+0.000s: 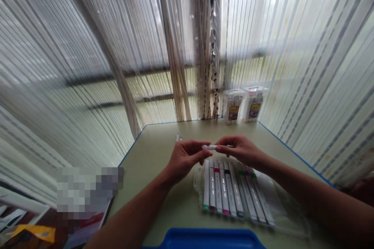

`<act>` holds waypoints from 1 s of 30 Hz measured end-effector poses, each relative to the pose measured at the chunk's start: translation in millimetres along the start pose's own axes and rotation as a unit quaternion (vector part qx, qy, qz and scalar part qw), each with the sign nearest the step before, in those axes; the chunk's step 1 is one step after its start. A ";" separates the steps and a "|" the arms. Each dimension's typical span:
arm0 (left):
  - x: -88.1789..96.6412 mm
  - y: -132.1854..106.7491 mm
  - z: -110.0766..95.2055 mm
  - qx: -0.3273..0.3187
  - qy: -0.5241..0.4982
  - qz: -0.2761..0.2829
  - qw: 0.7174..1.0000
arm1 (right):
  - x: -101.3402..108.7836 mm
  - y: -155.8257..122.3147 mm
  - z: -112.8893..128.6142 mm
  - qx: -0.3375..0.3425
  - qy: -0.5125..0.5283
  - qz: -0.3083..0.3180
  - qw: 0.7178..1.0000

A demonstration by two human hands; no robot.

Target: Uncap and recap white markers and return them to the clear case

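Observation:
Over the middle of the table, my left hand (187,157) and my right hand (238,148) pinch a white marker (209,147) between them, held roughly level. The fingers of each hand are closed on one end of it, and they hide part of its length. Just below the hands lies a row of grey-white markers (230,190) with green, red, magenta and black bands, side by side in a clear plastic case (197,184). Behind my left hand, the white ends of a few more markers (178,137) show on the table.
Two clear boxes of markers, a left one (233,107) and a right one (253,104), stand at the table's far right corner. A blue tray (210,237) sits at the near edge of the greenish table (154,136). String curtains (140,39) hang beyond it.

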State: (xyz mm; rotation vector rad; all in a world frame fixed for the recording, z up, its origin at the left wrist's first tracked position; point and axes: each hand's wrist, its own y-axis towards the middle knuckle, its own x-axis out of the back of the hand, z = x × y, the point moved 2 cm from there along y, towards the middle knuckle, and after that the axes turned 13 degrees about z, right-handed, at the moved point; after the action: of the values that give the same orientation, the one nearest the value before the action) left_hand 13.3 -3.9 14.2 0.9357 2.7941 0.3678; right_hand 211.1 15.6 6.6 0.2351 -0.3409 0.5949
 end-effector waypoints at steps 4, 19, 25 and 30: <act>-3.7 -2.6 -2.5 -0.004 -0.014 0.007 1.000 | -4.0 -1.0 1.8 0.020 0.037 0.026 0.999; -14.8 -10.5 -19.1 -0.017 0.005 0.128 0.992 | -12.0 -9.7 14.3 0.089 -0.100 0.062 0.989; -12.9 -9.1 -17.1 -0.020 0.039 0.152 0.987 | -12.4 -9.4 14.5 0.108 -0.105 0.050 0.987; -14.5 -9.6 -18.4 -0.019 0.037 0.152 0.987 | -11.7 -10.1 14.3 0.113 -0.113 0.051 0.986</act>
State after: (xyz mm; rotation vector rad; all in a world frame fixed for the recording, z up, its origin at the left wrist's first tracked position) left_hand 14.9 -23.4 30.2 1.3702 2.6973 0.5054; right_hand 204.3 -2.9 14.1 0.5085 -0.5062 0.7109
